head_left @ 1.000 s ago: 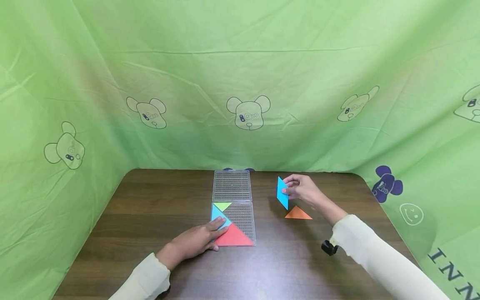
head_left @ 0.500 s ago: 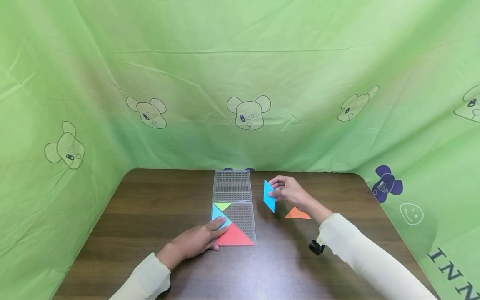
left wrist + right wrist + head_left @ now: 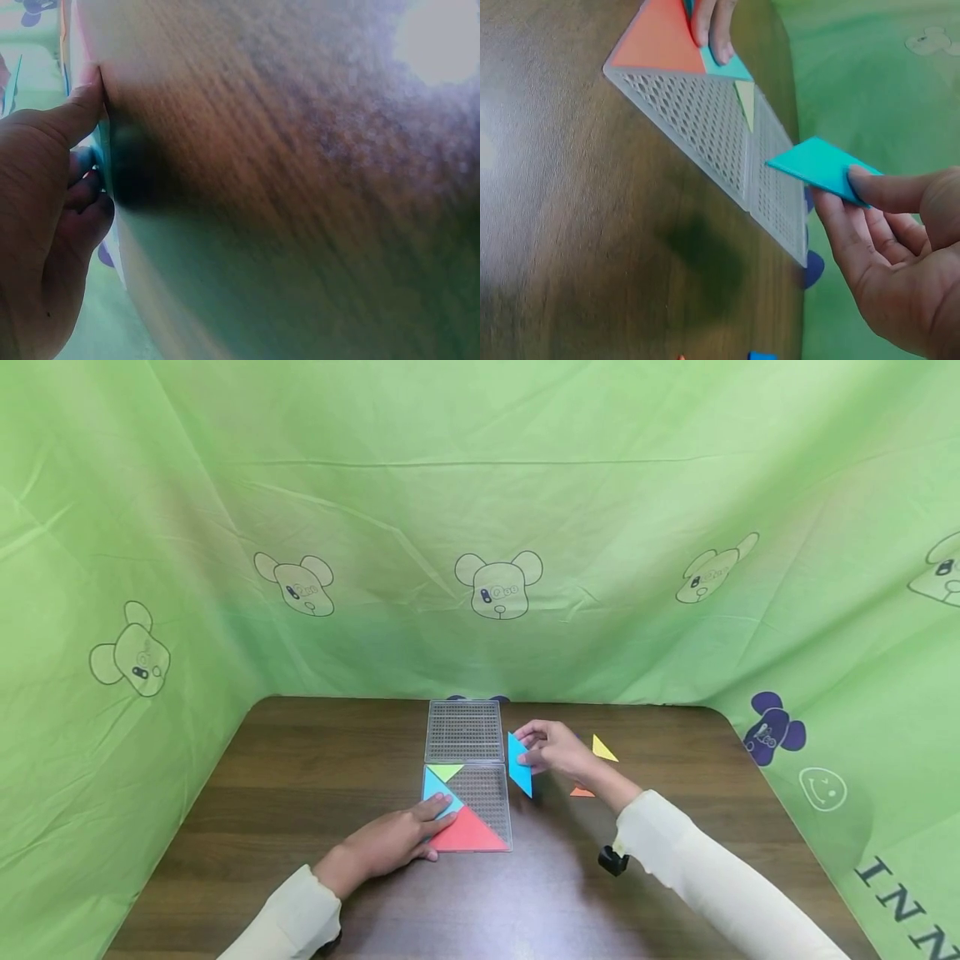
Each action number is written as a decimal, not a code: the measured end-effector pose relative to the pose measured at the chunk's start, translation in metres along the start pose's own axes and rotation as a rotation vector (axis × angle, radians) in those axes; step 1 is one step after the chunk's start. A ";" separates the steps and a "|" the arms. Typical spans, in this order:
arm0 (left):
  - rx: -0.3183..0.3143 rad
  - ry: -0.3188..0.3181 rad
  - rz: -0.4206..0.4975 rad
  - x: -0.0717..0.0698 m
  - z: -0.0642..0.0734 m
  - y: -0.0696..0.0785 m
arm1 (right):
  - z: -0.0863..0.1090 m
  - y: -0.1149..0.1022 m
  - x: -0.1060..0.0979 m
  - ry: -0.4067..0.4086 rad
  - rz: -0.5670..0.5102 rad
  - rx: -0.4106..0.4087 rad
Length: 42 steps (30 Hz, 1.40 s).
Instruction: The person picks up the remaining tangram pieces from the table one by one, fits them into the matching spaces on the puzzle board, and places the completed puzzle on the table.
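My right hand [image 3: 558,752] pinches a blue four-sided tangram piece [image 3: 519,766] between thumb and fingers, tilted up above the table just right of a clear hinged case [image 3: 480,785]. In the right wrist view the thumb lies on top of this piece [image 3: 821,165] with fingers beneath. Inside the case's near half lie a red triangle [image 3: 468,833], a light blue piece [image 3: 435,787] and a small light green triangle [image 3: 446,772]. My left hand [image 3: 390,843] rests its fingers on the light blue and red pieces, with the thumb by the case's near edge.
The case's far half [image 3: 465,731] lies flat, unfolded behind the near half. Right of it, a yellow triangle [image 3: 603,749] and an orange triangle [image 3: 581,792] lie on the wooden table [image 3: 300,760], partly hidden by my right hand. Green cloth [image 3: 375,527] surrounds the table's back and sides.
My right hand has moved left with the blue tangram piece, toward the case. The yellow triangle has come into sight, and the orange one is more covered. My left hand has stayed put.
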<state>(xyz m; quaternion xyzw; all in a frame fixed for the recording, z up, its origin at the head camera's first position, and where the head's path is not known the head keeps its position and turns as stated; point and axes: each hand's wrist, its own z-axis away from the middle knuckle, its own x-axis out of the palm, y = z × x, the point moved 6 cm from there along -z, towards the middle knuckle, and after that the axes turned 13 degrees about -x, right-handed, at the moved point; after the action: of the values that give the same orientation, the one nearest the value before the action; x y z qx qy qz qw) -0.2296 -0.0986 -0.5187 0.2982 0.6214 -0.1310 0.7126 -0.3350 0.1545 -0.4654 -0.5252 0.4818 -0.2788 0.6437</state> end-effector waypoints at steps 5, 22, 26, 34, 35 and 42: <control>0.013 0.012 -0.005 0.000 0.000 0.000 | -0.001 0.002 0.008 0.002 0.031 0.007; -0.025 -0.046 0.011 0.001 -0.003 -0.002 | -0.001 0.021 0.043 -0.084 -0.038 0.051; -0.025 -0.044 0.006 0.002 -0.003 -0.002 | -0.001 0.027 0.050 -0.109 -0.070 0.049; -0.022 -0.045 0.011 0.003 -0.002 -0.001 | 0.002 0.031 0.057 -0.184 -0.044 -0.002; -0.022 -0.046 0.009 0.003 -0.002 -0.001 | 0.002 0.030 0.057 -0.192 -0.028 -0.022; -0.039 -0.063 0.009 0.004 -0.002 -0.003 | 0.000 0.025 0.056 -0.241 0.070 -0.118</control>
<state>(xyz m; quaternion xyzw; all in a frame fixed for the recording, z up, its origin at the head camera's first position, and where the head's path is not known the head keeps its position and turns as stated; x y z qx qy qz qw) -0.2324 -0.0991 -0.5233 0.2826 0.5998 -0.1249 0.7381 -0.3175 0.1134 -0.5077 -0.5747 0.4347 -0.1624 0.6741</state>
